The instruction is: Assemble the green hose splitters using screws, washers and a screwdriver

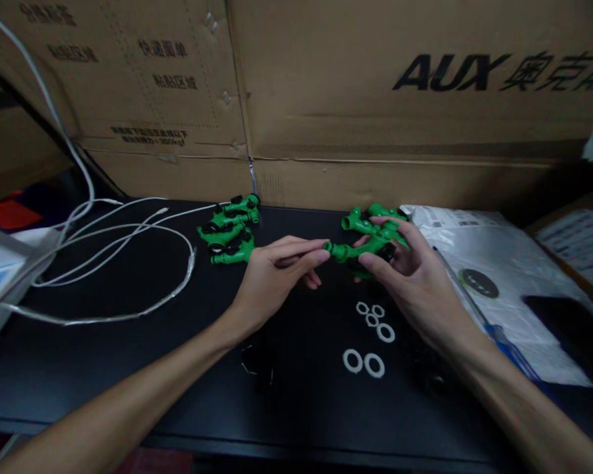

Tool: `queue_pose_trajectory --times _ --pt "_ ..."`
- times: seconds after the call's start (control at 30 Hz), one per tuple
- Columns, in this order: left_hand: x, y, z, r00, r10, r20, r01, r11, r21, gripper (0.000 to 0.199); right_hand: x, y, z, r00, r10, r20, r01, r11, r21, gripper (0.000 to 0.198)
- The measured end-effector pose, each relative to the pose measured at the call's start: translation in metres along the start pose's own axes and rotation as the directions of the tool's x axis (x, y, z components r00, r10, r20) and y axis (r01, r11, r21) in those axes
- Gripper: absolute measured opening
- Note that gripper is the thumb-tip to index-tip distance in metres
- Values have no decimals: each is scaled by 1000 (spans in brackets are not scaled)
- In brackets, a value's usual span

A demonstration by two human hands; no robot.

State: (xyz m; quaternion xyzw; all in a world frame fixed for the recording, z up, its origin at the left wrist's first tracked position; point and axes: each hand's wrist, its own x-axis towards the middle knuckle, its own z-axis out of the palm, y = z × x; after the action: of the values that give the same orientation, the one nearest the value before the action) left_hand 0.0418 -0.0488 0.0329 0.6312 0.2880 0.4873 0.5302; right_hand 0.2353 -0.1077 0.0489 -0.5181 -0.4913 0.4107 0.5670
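My right hand (405,257) is wrapped around a green plastic hose splitter (346,253) with black parts, held above the dark table. At its narrow left end, the fingertips of my left hand (289,260) are pinched together. A dark ring shows on that end, but the fingertips partly hide it. Just behind my right hand lies another green splitter (356,222), partly covered by the fingers. Several white ring washers (374,365) lie on the table below the held piece, some small and some larger.
More green splitters (232,230) are grouped at the back left. White cables (128,319) coil across the left side. Cardboard boxes (321,85) wall off the back. On the right are a white plastic bag (454,230), a blue-handled screwdriver (507,345) and a dark phone-like slab (568,329).
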Motion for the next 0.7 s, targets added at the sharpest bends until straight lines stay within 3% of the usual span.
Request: queue_pose_trajectory --times 0.17,0.3,0.37,0.47,0.57,0.7 --pt "-1 2 -1 995 -46 92 38 996 83 28 4 -1 -1 997 72 2 -72 996 57 42" --pt "-5 7 6 973 -39 227 -49 928 369 25 15 0 -14 983 11 -182 5 996 86 35" --pt "-6 9 17 912 -75 403 -142 864 484 23 20 0 -21 969 -16 -247 41 994 98 33" --pt "-8 7 43 764 -82 640 -333 800 500 24 23 -1 -27 968 -2 -253 28 995 96 32" --pt "-10 -2 67 649 -38 760 -514 714 475 31 21 0 -24 977 7 -215 5 998 56 34" --pt "-9 -13 83 606 -11 795 -559 706 436 22 16 3 -20 989 -11 -149 9 1000 -15 37"
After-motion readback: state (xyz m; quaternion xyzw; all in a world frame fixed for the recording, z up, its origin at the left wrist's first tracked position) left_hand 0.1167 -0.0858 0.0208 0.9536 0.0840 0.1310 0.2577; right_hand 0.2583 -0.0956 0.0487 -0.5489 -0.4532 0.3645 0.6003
